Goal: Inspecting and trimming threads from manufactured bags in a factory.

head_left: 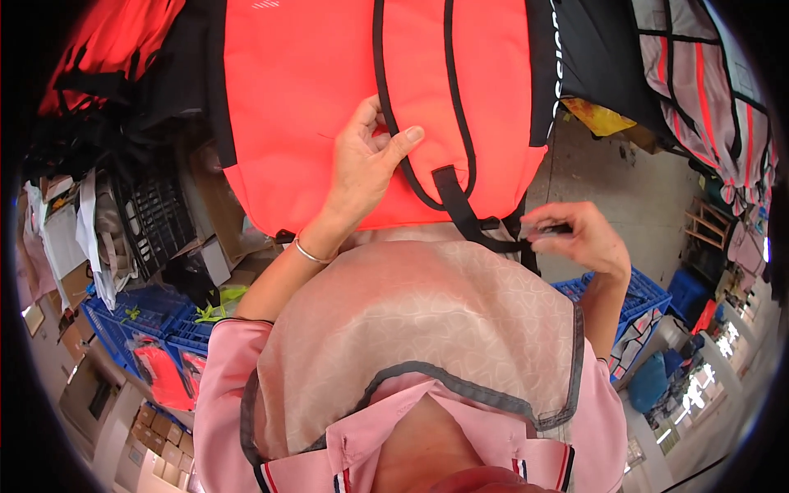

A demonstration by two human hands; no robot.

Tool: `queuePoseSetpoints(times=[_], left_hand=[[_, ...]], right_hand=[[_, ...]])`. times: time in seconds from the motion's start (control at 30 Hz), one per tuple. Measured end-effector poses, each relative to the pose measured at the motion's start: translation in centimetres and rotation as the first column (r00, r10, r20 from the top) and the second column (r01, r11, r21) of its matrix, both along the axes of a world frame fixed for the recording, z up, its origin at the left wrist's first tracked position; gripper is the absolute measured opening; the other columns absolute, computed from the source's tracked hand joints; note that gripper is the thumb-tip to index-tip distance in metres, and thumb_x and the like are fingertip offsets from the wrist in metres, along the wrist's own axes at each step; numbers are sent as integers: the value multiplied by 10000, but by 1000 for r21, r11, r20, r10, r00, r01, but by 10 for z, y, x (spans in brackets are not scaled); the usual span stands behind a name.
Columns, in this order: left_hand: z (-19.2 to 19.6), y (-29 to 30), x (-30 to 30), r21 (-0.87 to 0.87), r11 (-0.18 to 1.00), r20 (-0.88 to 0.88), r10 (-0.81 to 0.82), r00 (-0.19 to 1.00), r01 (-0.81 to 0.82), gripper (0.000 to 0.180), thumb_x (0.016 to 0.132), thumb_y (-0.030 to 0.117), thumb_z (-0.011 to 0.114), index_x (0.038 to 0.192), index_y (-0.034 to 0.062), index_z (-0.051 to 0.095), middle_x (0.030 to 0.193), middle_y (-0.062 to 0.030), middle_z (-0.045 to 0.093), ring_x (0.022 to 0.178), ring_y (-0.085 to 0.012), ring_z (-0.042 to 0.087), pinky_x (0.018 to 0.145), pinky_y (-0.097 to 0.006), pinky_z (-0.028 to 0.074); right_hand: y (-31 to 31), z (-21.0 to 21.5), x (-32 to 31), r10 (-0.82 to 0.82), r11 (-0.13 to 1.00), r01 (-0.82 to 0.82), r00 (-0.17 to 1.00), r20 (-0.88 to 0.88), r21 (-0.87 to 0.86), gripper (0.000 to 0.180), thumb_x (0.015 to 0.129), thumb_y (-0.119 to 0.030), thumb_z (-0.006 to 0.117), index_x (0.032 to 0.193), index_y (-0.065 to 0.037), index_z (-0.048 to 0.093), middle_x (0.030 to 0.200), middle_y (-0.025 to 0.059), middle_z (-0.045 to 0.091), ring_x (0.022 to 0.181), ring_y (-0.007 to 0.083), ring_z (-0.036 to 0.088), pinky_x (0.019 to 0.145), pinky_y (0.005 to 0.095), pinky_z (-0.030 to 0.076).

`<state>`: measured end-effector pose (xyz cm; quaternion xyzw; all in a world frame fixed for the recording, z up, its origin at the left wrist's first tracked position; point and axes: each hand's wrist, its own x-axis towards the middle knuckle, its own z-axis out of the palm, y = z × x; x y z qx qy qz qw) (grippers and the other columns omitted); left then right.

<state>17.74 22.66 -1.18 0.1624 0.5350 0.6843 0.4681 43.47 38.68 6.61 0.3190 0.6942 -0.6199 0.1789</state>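
Observation:
A coral-red backpack (304,107) with black side panels lies in front of me, strap side up. A padded shoulder strap (423,90) with black edging runs down it. My left hand (366,160) grips that strap's left edge, thumb on top and fingers partly hidden behind it. From the strap's lower end a black webbing band (462,209) runs to the bag's bottom right corner. Just beyond that corner my right hand (579,234) is closed in a pinch. Something small and dark shows between its fingers, close to the webbing; I cannot make out what it is.
Blue plastic crates (136,316) stand at lower left, and another blue crate (637,292) is beside my right arm. Grey bag pieces with red stripes (699,90) hang at upper right. Red and black bag parts (107,49) are heaped at upper left.

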Motion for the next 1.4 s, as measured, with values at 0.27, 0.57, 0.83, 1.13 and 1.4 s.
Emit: queuePoseSetpoints(times=[0.27,0.57,0.83,1.13,1.4], left_hand=[[13,-5,2,147,988,-964,131,231,56,465,681,46,806,1127,51,678,1143,-134,609,1059,-271,580,757,-345,526],[4,6,13,-346,878,-931,-364,-6,331,104,796,103,717,895,74,701,858,-40,625,769,-221,617,637,-339,519],[-15,-6,11,-327,922,-851,-382,360,207,82,892,37,637,927,5,570,948,-81,578,760,-178,618,649,-290,522],[-4,-22,5,-248,932,-568,-360,740,264,32,952,-9,561,937,-27,539,954,-57,524,781,-93,569,688,-229,493],[-14,-23,5,-168,956,-594,-292,749,240,59,903,-11,610,928,-14,556,908,-94,538,737,-160,575,621,-289,518]], right_hand=[[13,-24,32,-355,924,346,934,-29,-160,312,813,-86,751,1097,7,664,842,7,656,806,100,639,765,244,500],[2,-29,2,-677,733,631,713,-183,-255,256,905,-165,651,1125,-35,669,775,3,661,541,1,444,509,180,437],[-23,-13,-53,-459,858,505,834,-308,89,268,920,-152,649,1129,16,637,940,102,692,874,84,622,724,231,493],[-32,-31,-92,453,356,-9,876,-164,935,228,746,-223,767,893,-88,656,776,23,611,719,199,587,624,324,467],[-28,-40,-101,632,263,-99,769,-94,960,141,755,-213,693,838,-114,638,709,5,564,745,179,579,618,324,456]])
